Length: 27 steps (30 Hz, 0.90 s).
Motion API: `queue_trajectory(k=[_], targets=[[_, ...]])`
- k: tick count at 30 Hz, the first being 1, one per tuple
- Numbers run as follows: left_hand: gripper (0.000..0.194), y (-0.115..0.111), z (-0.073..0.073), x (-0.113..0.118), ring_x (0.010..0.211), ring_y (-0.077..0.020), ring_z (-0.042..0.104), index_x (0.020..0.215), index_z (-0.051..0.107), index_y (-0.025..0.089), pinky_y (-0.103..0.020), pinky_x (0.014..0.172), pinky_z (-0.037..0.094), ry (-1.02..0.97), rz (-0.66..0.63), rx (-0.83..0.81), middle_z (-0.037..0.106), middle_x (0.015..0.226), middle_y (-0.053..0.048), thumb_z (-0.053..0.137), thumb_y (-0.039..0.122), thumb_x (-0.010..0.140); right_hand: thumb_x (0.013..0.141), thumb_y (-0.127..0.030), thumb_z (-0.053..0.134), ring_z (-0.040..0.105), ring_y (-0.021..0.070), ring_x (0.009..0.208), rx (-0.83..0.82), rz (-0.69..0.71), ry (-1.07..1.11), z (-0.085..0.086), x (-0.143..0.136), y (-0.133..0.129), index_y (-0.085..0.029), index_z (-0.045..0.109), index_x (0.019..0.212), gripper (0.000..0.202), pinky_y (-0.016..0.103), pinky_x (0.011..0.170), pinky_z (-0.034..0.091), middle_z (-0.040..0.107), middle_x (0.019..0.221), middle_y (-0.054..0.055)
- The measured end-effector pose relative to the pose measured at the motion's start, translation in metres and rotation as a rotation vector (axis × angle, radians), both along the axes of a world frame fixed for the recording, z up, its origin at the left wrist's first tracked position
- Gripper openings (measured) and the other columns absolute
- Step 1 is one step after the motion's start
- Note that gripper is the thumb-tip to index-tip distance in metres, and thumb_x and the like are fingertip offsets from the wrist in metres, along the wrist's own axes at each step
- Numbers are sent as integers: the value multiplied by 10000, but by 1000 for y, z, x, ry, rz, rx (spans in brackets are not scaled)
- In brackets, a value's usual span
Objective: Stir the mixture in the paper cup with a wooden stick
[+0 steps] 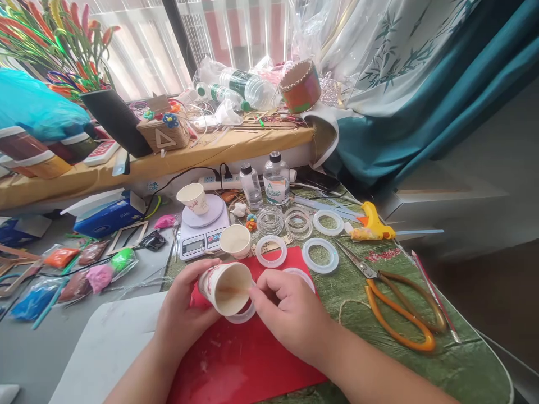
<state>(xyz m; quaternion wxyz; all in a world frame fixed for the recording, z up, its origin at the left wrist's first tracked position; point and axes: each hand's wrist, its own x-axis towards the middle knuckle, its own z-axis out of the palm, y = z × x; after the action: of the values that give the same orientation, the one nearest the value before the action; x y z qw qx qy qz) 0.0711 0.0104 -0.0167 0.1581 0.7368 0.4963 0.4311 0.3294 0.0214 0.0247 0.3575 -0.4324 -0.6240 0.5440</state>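
Observation:
My left hand point(185, 306) is wrapped around a paper cup point(206, 283), tilted so its mouth faces me and to the right. My right hand point(290, 314) is closed in a pinch at the cup's right rim. From its fingertips a thin brownish stick point(236, 290) seems to reach into the cup; its end is hard to make out. Under the cup a translucent ring mould point(241, 318) lies partly hidden on a red mat point(236, 365). Another ring mould point(304, 276) shows behind my right hand. Two more, a clear ring mould point(272, 262) and a bluish one point(309, 264), lie farther back.
A second paper cup point(234, 242) stands behind; a third point(193, 197) sits on a kitchen scale point(201, 238). Two clear bottles point(276, 188) stand at the back. On the right lie scissors point(379, 280), a yellow glue gun point(370, 224) and a pencil point(435, 297). Bagged clay point(101, 275) lies left.

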Motion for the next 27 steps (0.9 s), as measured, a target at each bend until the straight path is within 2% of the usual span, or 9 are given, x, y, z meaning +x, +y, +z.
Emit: queue_trajectory(k=[6,10,14,18,21,24,27], targets=[[661,0,-2,-2,1280,-328,777,1478,597,316,-480,1058,670,-9,-16,-2,754,1406,-135,908,330,894,1000,-318,626,474,130,620,17,-17,26,0,2,0,-229,549,737,288,269,592,342,548,662,-42],[673,1,-2,-2,1279,-328,780,1482,600,314,-476,1056,674,-32,-22,-6,760,1403,-128,911,300,886,981,-306,641,438,121,588,50,-9,-12,0,3,2,-229,517,704,313,272,568,307,518,627,-51],[671,3,-3,-3,1296,-339,772,1464,611,311,-510,1085,664,-51,-32,-12,759,1405,-125,920,271,869,994,-314,633,469,124,606,55,-39,6,1,3,4,-228,546,728,292,265,579,329,546,645,-48],[679,4,-3,-2,1307,-344,770,1466,614,316,-526,1099,660,-59,-31,-17,759,1415,-123,925,274,864,997,-305,643,473,117,599,53,-2,28,1,3,4,-226,562,739,281,257,570,332,556,651,-53],[682,4,-1,-1,1308,-345,771,1468,615,324,-526,1094,666,-67,-33,-9,762,1422,-118,925,281,863,997,-289,629,452,114,604,107,-37,1,1,4,4,-224,519,709,315,261,575,317,523,639,-58],[678,3,0,-2,1295,-351,778,1451,628,322,-533,1088,672,-81,-29,-26,769,1415,-108,936,289,848,987,-302,646,445,113,596,44,-21,46,1,5,7,-227,519,698,325,256,558,319,506,623,-63],[627,4,-1,-4,1282,-358,783,1405,658,315,-535,1089,677,-86,1,-79,776,1405,-100,935,289,843,1009,-358,658,463,117,602,20,-78,103,-1,6,9,-228,567,735,316,255,566,348,533,637,-63]])
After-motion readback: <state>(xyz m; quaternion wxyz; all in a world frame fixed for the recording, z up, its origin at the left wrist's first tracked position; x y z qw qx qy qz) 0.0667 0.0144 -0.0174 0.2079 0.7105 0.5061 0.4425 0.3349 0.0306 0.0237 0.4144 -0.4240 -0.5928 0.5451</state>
